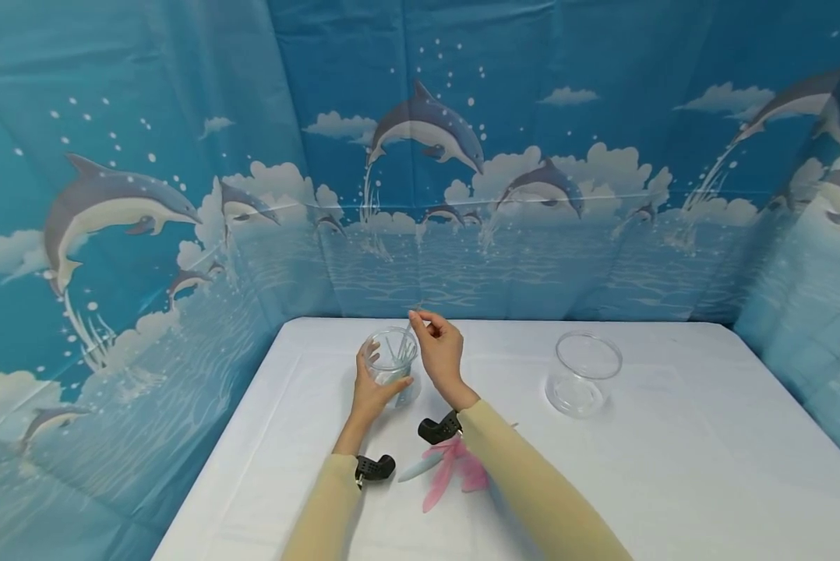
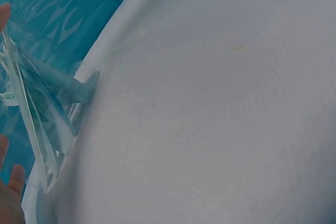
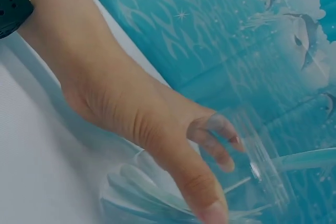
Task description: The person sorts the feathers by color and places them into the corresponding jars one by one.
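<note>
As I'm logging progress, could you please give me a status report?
Left hand gripping clear jar, pale feathers inside. Right hand pinching pale stem at jar's mouth. Pink feathers by right sleeve, clear of the jar.

Head view evenly bright; wrist views dimmer; shadows soft.

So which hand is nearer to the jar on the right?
The right hand: left of that jar, not touching it. The left hand is farther left, gripping the other jar.
</note>
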The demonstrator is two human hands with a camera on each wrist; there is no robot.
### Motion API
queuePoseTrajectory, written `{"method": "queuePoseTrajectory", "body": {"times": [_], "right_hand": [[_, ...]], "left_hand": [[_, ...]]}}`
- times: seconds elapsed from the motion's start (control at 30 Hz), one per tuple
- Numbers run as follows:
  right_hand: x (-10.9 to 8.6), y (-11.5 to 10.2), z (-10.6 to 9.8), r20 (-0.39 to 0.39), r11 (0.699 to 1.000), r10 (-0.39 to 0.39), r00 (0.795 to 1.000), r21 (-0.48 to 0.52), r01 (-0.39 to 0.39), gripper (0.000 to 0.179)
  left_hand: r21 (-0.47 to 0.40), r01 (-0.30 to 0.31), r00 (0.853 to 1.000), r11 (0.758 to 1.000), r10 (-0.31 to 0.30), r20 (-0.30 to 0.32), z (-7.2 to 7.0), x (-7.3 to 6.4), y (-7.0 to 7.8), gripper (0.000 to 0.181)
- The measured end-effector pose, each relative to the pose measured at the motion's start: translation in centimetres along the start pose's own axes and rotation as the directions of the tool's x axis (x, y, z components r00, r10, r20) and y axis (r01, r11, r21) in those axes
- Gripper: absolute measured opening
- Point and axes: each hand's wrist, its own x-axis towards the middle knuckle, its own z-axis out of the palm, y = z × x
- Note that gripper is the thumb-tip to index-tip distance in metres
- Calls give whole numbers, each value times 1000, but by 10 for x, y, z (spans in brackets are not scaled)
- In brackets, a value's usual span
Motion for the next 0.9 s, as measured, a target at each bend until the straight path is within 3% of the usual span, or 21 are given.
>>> {"method": "queuePoseTrajectory", "body": {"times": [0.1, 0.3, 0.5, 0.63, 0.77, 0.83, 0.9], "right_hand": [[-4, 7, 1, 33, 999, 33, 999, -28, -32, 28], [-14, 15, -1, 140, 983, 159, 977, -115, -143, 30], [-16, 14, -15, 177, 972, 182, 967, -182, -150, 27], [-13, 12, -32, 216, 967, 196, 956, -207, -151, 28], [-13, 13, -57, 294, 951, 234, 927, -269, -155, 28], [-13, 14, -71, 350, 933, 275, 895, -322, -161, 28], [-14, 15, -86, 413, 906, 327, 850, -392, -158, 28]], "left_hand": [[20, 16, 1000, 1000, -16, -15, 2, 2, -12, 104], [31, -2, 1000, 1000, 2, -20, 5, 2, -16, 104], [38, 22, 1000, 999, -21, -14, 4, 1, -14, 104], [32, -10, 1000, 999, 10, -22, 3, 3, -14, 104], [55, -4, 1000, 998, 5, -16, 2, 3, -14, 105], [59, 0, 1000, 998, 1, -16, 2, 3, -14, 105], [47, -14, 1000, 999, 15, -17, 2, 4, -15, 105]]}}
